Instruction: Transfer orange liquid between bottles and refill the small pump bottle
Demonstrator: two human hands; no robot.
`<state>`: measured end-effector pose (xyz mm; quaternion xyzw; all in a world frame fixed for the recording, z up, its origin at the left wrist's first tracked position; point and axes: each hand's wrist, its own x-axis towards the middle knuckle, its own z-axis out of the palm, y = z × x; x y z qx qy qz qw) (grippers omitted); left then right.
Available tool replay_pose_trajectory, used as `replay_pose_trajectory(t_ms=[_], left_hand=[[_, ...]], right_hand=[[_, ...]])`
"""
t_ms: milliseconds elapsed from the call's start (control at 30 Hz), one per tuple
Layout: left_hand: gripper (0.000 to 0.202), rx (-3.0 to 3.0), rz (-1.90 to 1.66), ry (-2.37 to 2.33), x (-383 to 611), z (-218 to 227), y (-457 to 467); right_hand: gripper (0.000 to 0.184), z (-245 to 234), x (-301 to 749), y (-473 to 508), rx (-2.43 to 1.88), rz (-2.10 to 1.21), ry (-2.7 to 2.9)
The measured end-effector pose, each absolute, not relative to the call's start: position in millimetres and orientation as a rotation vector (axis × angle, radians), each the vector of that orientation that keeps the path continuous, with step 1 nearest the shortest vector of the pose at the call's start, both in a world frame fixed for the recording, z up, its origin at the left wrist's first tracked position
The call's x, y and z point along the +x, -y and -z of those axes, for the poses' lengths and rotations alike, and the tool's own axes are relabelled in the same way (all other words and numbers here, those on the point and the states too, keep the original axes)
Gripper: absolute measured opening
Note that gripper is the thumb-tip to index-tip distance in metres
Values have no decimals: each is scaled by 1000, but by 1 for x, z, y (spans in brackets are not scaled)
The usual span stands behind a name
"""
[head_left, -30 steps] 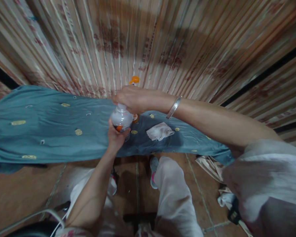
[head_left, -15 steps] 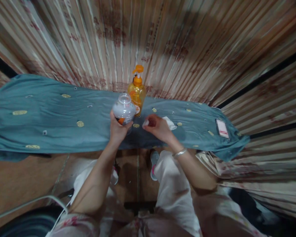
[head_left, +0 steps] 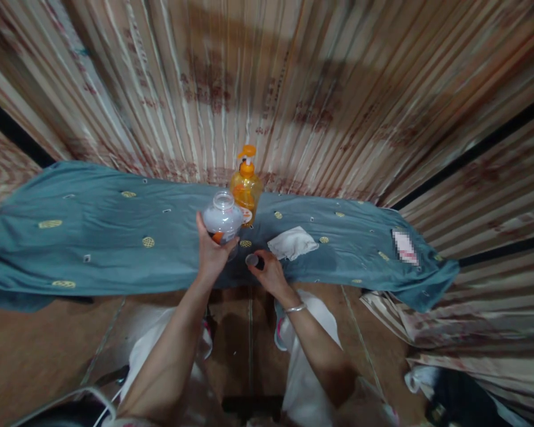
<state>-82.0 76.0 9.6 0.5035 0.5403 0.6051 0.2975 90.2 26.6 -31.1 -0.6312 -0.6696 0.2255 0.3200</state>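
Note:
My left hand (head_left: 212, 252) is wrapped round a small clear bottle (head_left: 223, 217) with an open mouth, held upright above the teal cloth (head_left: 93, 237). My right hand (head_left: 270, 274) pinches the bottle's small cap (head_left: 251, 259) low over the cloth's near edge, just right of the bottle. An orange pump bottle (head_left: 246, 187) stands right behind the clear bottle. A folded white rag (head_left: 292, 242) lies on the cloth to the right of my right hand.
The teal cloth with gold embroidery covers a long low surface against a striped curtain wall (head_left: 267, 89). Bare brown floor (head_left: 35, 344) lies in front of it. Crumpled striped fabric (head_left: 404, 320) lies on the floor at the right. A white cable (head_left: 53, 400) runs at bottom left.
My right hand took the cap off the clear bottle's top and moved down and right with it to the cloth's near edge. The left hand kept holding the bottle.

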Motion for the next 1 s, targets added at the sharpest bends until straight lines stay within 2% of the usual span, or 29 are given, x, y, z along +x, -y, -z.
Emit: replay_pose_trajectory(t_ms=[133,333,467,700,800,1000], left_hand=[[122,1281,-1713,-1423,-80,-6,-75],[132,1412,-1686,-1524,-89,-2,-66],[123,1833,-1822,-1582,-99,-14,-53],[115,2373,-1933,-1346,-77,-34,-20],[102,2474,-1835,-1212,-54,-25,-11],[95,2501,-1610,-1123,-29,1,-14]], right_hand=[[30,34,89,-22,-1645,-546,1779],[50,24,97,-30,-1632,-471,1717],[59,-19,110,-68,-1488,-342,1678],[67,-111,92,-151,-1385,-103,1724],[64,-130,73,-170,-1431,-111,1736],[36,-134,52,-181,-1595,-161,1713]])
